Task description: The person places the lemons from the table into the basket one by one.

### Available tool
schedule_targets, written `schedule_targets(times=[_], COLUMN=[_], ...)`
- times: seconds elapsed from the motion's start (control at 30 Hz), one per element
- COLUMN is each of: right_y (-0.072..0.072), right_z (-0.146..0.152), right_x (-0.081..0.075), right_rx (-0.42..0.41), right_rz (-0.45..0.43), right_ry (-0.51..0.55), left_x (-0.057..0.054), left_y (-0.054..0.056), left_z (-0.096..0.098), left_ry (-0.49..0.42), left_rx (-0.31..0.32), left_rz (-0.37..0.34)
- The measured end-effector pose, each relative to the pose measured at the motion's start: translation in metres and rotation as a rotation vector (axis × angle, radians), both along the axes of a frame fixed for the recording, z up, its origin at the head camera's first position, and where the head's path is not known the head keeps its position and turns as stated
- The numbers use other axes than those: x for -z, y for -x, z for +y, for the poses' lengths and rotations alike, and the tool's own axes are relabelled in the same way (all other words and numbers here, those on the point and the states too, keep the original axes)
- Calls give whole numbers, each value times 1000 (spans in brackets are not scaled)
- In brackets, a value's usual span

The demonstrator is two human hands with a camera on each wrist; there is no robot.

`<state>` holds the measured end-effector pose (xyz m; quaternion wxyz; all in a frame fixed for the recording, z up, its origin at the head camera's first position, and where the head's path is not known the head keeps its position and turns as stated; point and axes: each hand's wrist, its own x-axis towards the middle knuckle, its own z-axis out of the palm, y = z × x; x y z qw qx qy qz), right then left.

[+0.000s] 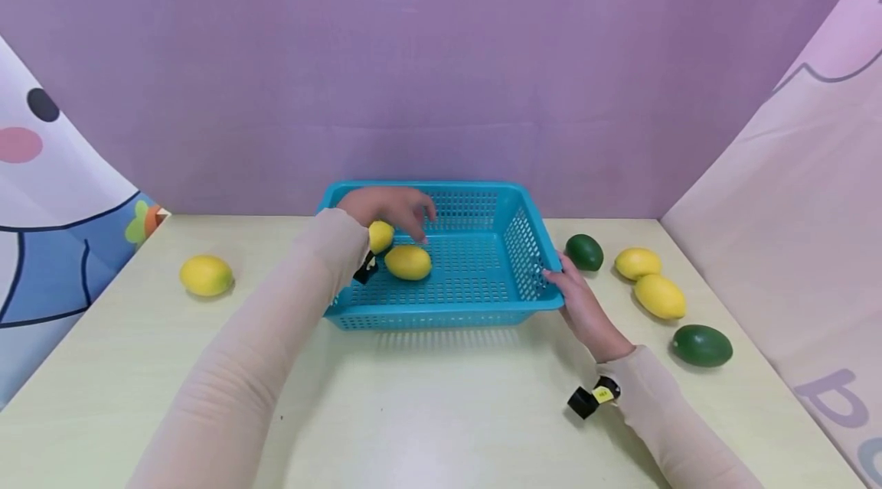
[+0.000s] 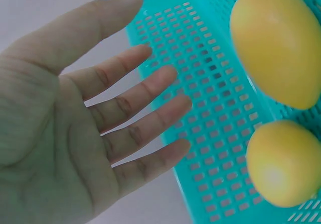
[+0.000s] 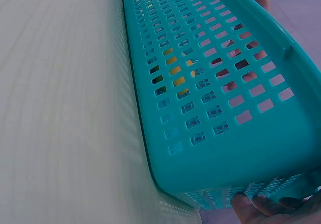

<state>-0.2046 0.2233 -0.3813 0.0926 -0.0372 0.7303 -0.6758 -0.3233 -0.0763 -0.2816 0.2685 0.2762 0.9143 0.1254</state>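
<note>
A blue plastic basket with perforated walls stands on the table. Two yellow lemons lie at its left side, the nearer lemon in plain sight and the farther lemon partly covered by the left forearm. Over the basket's back left part is my left hand; the left wrist view shows its fingers spread, with nothing in the palm. My right hand holds the basket's right end near the front corner, thumb over the rim. Its fingers lie against the outer wall in the right wrist view.
To the basket's right lie two dark green oval fruits, one near the back and one nearer, with two lemons between them. Another lemon sits on the table's left. Behind the table hangs a purple cloth.
</note>
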Motion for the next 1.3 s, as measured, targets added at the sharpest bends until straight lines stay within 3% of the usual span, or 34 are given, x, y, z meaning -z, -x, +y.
schedule_targets(times=[0.23, 0.5, 0.9, 1.3], right_y=[-2, -3, -4, -4], right_z=[-2, -3, -4, -5], right_x=[0, -1, -1, 3], right_rx=[1, 9, 2, 10], right_rz=[-8, -14, -10, -7], right_ry=[-12, -5, -11, -16], left_x=[-14, -25, -30, -28], left_y=[-7, -10, -9, -10], left_z=[-13, -31, -58, -87], left_ry=[-40, -123, -198, -237], left_rx=[-4, -58, -86, -151], left_rz=[25, 127, 175, 241])
